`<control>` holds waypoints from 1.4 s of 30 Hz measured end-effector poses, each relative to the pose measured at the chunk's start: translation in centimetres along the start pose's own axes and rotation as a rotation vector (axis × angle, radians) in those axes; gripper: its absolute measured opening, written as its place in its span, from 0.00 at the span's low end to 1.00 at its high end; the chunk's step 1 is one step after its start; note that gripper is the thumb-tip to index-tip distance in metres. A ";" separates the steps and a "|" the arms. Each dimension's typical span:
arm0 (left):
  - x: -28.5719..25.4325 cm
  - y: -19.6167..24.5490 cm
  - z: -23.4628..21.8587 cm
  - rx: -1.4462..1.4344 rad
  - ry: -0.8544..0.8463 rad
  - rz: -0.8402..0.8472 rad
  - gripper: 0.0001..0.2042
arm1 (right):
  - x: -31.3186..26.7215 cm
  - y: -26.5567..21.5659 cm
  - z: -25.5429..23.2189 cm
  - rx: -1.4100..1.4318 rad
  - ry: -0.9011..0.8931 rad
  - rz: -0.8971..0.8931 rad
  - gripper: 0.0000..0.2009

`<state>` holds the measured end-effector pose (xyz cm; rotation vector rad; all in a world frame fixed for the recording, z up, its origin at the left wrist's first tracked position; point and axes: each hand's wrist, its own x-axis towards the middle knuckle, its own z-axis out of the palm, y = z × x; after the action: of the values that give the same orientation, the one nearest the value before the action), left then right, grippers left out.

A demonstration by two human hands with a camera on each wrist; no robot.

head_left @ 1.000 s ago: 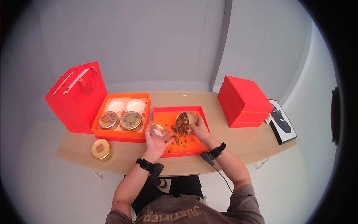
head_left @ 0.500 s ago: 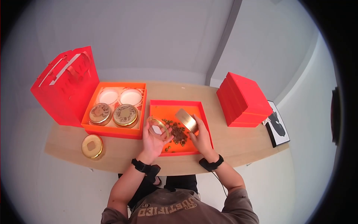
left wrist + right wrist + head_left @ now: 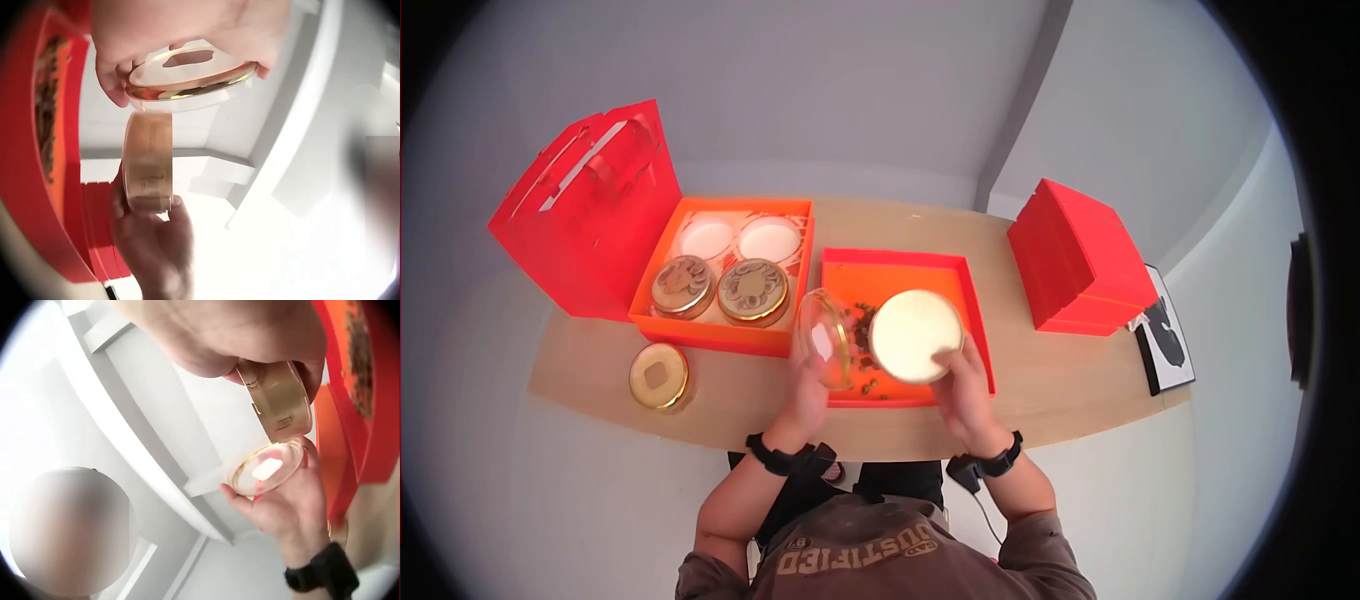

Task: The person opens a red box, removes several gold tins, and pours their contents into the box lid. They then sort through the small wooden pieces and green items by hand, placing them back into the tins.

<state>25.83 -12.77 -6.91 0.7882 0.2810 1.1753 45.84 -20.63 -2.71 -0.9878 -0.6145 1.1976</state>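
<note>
My left hand (image 3: 808, 398) holds a clear round lid (image 3: 824, 318) with a gold rim and a white patch, tipped on edge. In my right hand (image 3: 968, 398) is a gold-walled round tin (image 3: 278, 403), its pale circular face (image 3: 912, 335) turned toward the head camera. Thumb and fingers grip the tin by its side wall, seen in the left wrist view. Lid and tin are held close together above a shallow red tray (image 3: 895, 258) with an orange floor. Brown pieces and small green ones (image 3: 868, 386) lie scattered in the tray, partly hidden behind the tin.
Left of the tray, an orange box (image 3: 730, 335) holds two jars (image 3: 753, 292) and two white round recesses (image 3: 770, 240). A gold-lidded jar (image 3: 660, 376) stands before it, a red bag (image 3: 590, 220) behind. At right are stacked red boxes (image 3: 1080, 260) and a black-and-white picture box (image 3: 1170, 345).
The right hand tipped the tin over and its brown pieces dropped onto the green ones in the tray. Now the tin's pale face shows, and the lid has turned more upright.
</note>
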 end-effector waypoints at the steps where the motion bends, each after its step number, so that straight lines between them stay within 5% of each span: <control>1: -1.1 1.7 0.3 0.234 -0.001 0.170 0.50 | -1.0 0.8 0.7 0.064 -0.004 0.036 0.29; 2: -2.1 3.3 0.4 0.470 -0.002 0.334 0.54 | -2.3 1.0 1.9 0.079 -0.054 0.146 0.29; 3: -3.3 5.0 -0.5 0.477 0.021 0.323 0.54 | -3.3 1.7 2.8 0.079 -0.097 0.229 0.28; 5: -5.5 9.1 -3.0 1.111 -0.157 0.442 0.61 | -4.9 4.5 3.7 0.074 -0.199 0.345 0.27; 8: -9.3 13.7 -4.2 1.446 -0.267 0.359 0.61 | -5.4 7.7 4.7 -0.026 -0.341 0.560 0.25; 13: -13.8 13.4 -5.6 1.514 -0.095 0.156 0.59 | -4.8 9.3 6.8 0.039 -0.380 0.609 0.22; 36: -9.5 12.4 -3.3 1.802 -0.267 0.058 0.51 | -3.9 13.6 7.1 -0.068 -0.304 0.501 0.20; 42: -8.0 12.0 -2.9 1.795 -0.311 0.007 0.51 | -3.6 13.1 6.9 0.043 -0.316 0.607 0.17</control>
<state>12.48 -16.86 -2.32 2.4622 1.1078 0.5138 32.88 -21.34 -10.63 -0.9874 -0.5449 1.9221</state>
